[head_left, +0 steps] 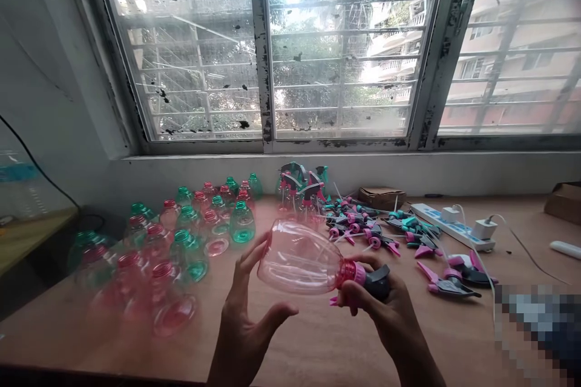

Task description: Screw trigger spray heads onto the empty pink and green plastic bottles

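Note:
A clear pink spray bottle point(299, 257) lies sideways in the air above the table, its base to the left. My right hand point(376, 296) is closed around its neck and trigger sprayer point(377, 282), which has a pink collar and a dark grey head. The sprayer sits on the bottle's mouth; its pink trigger shows partly below my fingers. At the base, my left hand point(249, 314) is open, thumb stretched out apart from the bottle. Its fingers reach up beside the base, and whether they touch it I cannot tell.
Several pink and green bottles without sprayers point(188, 242) stand at the left. Fitted spray bottles point(302, 187) are by the wall. Loose trigger sprayers point(363, 224) lie in a pile at right, near a power strip point(454, 227) with plugs and cables, and a cardboard box point(565, 201).

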`<control>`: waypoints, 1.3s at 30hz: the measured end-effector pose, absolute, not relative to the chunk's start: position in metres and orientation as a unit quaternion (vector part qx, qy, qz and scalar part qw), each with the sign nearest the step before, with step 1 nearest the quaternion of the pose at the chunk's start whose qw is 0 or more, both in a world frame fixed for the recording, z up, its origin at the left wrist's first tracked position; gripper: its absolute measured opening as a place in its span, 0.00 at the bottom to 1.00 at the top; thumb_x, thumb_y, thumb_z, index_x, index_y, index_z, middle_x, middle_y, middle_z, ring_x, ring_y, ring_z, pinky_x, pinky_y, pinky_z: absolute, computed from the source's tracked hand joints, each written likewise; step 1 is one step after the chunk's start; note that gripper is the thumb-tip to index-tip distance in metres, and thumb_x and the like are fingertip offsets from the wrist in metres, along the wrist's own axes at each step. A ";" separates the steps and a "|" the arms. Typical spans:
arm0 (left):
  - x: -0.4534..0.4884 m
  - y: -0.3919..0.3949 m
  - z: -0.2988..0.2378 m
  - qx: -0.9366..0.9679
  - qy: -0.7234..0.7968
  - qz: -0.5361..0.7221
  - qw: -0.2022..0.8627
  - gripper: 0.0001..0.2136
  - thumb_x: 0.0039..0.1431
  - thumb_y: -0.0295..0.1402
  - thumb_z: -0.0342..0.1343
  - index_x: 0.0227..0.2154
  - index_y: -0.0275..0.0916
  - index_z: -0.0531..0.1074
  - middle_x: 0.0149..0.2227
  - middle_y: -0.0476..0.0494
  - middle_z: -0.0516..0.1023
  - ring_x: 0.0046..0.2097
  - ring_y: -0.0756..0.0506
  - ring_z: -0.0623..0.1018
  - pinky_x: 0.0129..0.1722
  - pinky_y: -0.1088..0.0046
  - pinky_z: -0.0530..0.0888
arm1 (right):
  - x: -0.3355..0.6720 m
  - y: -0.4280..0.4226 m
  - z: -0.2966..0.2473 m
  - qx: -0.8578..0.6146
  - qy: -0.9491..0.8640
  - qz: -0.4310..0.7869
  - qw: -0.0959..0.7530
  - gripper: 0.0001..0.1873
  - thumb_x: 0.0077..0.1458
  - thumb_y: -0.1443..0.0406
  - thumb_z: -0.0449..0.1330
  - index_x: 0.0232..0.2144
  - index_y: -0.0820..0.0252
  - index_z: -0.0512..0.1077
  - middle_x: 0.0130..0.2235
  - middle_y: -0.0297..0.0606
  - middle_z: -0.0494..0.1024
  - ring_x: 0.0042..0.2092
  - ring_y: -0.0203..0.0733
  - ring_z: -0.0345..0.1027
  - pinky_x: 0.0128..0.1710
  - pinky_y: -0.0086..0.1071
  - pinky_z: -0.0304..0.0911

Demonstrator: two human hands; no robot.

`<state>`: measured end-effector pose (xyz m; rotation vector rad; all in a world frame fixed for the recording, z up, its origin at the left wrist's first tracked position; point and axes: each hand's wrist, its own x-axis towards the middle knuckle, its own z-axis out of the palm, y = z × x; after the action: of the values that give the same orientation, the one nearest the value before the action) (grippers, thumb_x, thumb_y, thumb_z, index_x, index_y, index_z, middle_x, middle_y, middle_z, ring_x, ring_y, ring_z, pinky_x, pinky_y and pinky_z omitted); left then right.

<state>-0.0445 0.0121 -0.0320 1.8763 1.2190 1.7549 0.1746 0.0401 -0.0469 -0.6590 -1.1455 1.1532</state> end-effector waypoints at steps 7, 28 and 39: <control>-0.036 0.012 -0.029 0.631 0.408 0.648 0.126 0.23 0.66 0.36 0.61 0.62 0.57 0.69 0.68 0.48 0.69 0.72 0.37 0.63 0.71 0.52 0.60 | 0.172 0.042 -0.051 -0.263 -0.476 0.537 0.645 0.19 0.53 0.55 0.75 0.40 0.59 0.77 0.24 0.34 0.81 0.24 0.39 0.75 0.21 0.25 0.65; -0.040 0.017 -0.031 0.608 0.434 0.623 0.232 0.26 0.62 0.42 0.64 0.62 0.53 0.69 0.67 0.44 0.70 0.72 0.36 0.63 0.71 0.50 0.60 | 0.176 0.047 -0.049 -0.263 -0.479 0.521 0.656 0.19 0.53 0.56 0.74 0.42 0.57 0.75 0.24 0.32 0.80 0.24 0.40 0.73 0.20 0.27 0.64; -0.041 0.026 -0.034 0.605 0.484 0.599 0.201 0.24 0.64 0.44 0.62 0.61 0.54 0.69 0.68 0.45 0.68 0.71 0.36 0.63 0.71 0.52 0.58 | 0.171 0.052 -0.048 -0.308 -0.482 0.513 0.640 0.19 0.54 0.54 0.74 0.39 0.59 0.75 0.25 0.32 0.81 0.24 0.39 0.76 0.20 0.25 0.66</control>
<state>-0.0415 0.0262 -0.0338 1.6909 1.3536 1.6735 0.1715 0.0523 -0.0480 -0.7022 -1.1003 1.1700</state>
